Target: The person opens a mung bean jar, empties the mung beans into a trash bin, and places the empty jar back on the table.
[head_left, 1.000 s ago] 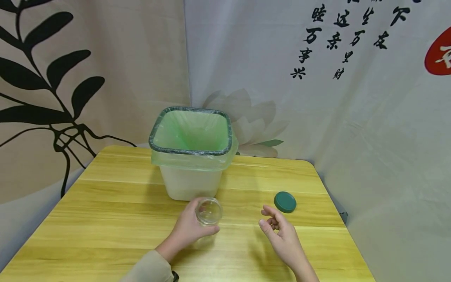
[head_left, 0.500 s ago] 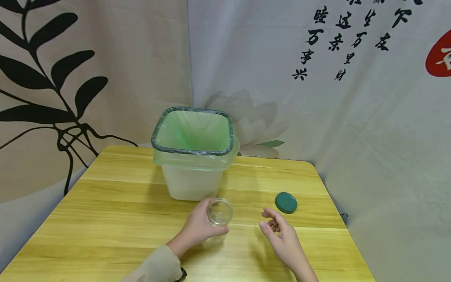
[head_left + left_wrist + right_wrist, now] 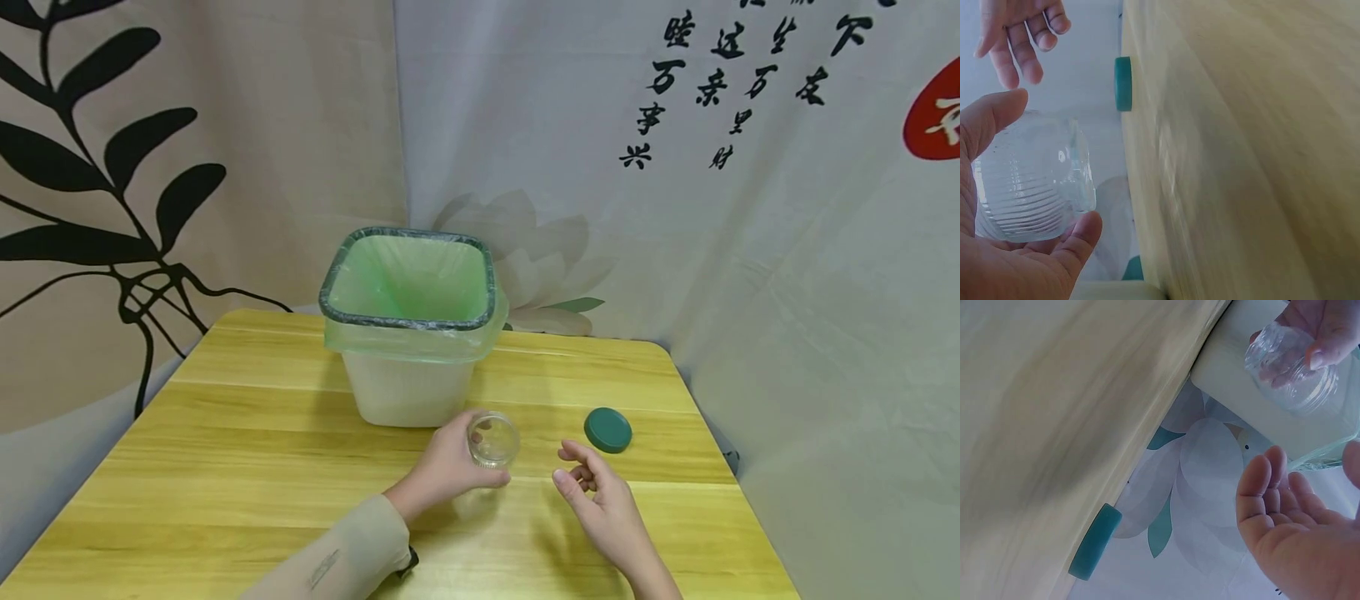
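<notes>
My left hand (image 3: 450, 471) holds a small clear ribbed glass jar (image 3: 493, 439) above the wooden table (image 3: 225, 467), thumb and fingers curled round it; the jar has no lid. In the left wrist view the jar (image 3: 1032, 181) lies in my palm. My right hand (image 3: 588, 492) hovers just right of the jar, palm up, fingers loosely curled, holding nothing. A round dark green lid (image 3: 607, 430) lies flat on the table beyond my right hand. The right wrist view shows the jar (image 3: 1288, 369), my right hand (image 3: 1285, 506) and the lid (image 3: 1094, 540) edge-on.
A white square bin (image 3: 408, 387) lined with a green bag stands at the back middle of the table, just behind the jar. Printed fabric backdrops hang behind and to the right. The table's right edge (image 3: 738, 492) is near the lid.
My left hand has carried the jar to the right, closer to my right hand. The right hand and the lid have stayed in place.
</notes>
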Demonstrator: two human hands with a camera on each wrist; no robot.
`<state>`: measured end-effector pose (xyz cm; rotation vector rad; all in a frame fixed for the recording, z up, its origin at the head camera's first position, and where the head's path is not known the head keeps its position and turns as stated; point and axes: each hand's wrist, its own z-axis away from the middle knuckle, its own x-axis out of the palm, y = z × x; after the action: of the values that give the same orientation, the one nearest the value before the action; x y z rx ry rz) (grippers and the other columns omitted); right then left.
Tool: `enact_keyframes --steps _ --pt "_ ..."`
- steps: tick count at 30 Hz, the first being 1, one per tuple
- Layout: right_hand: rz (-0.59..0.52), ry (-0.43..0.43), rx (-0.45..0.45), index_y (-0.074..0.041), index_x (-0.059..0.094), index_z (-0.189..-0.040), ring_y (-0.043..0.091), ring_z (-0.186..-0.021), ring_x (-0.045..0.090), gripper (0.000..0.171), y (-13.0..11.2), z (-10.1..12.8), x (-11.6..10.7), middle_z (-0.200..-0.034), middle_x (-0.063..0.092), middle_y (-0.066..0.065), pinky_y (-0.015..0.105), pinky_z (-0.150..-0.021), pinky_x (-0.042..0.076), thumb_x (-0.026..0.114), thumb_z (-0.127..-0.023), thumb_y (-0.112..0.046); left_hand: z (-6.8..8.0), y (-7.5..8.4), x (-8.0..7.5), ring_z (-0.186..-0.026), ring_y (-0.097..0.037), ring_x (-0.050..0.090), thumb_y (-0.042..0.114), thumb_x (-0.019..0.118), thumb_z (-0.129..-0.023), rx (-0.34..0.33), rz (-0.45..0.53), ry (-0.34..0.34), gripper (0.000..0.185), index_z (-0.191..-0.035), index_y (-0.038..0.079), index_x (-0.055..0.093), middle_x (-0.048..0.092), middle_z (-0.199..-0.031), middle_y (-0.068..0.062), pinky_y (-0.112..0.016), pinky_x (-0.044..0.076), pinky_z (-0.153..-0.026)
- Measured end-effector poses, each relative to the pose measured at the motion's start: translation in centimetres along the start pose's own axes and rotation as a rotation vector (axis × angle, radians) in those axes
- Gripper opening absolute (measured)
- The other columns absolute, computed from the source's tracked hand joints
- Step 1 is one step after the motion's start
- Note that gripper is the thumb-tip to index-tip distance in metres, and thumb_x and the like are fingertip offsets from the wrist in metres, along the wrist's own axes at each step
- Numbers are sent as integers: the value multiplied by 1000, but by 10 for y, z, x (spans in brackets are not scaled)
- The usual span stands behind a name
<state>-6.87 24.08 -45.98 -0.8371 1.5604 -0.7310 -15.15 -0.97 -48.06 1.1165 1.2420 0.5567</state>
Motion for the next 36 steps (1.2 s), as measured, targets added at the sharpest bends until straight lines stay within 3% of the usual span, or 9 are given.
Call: enact_keyframes --steps 7,15,26,36 --pt "0 -19 -15 -15 62 -147 3 -98 64 45 -1 -2 -2 -133 73 0 25 -80 54 70 -105 -30 -16 5 2 -125 -32 66 32 100 -71 -40 4 -7 95 -150 10 53 67 -142 -7 -44 62 -92" --pt "22 -32 -10 -15 62 -147 5 -97 65 46 0 -6 -2 -133 72 -1 26 -80 55 70 -105 -33 -31 13 5 -128 -38 64 26 102 -68 -107 26 5 103 -153 3 48 64 -146 -17 -51 58 -103" --pt "30 -47 0 -16 62 -147 5 -96 65 47 0 -9 -1 -133 71 -3 26 -80 56 70 -105 -34 -48 16 10 -126 -41 65 25 102 -69 -144 -81 0 99 -147 -3 49 63 -145 -25 -54 55 -107" --pt "41 -56 -17 -18 63 -145 5 -95 66 44 1 -10 -1 -131 71 -3 26 -78 56 71 -105 -33 -60 17 22 -106 -32 68 17 99 -66 -181 -137 -6 93 -142 -6 51 69 -126 -22 -48 61 -94"
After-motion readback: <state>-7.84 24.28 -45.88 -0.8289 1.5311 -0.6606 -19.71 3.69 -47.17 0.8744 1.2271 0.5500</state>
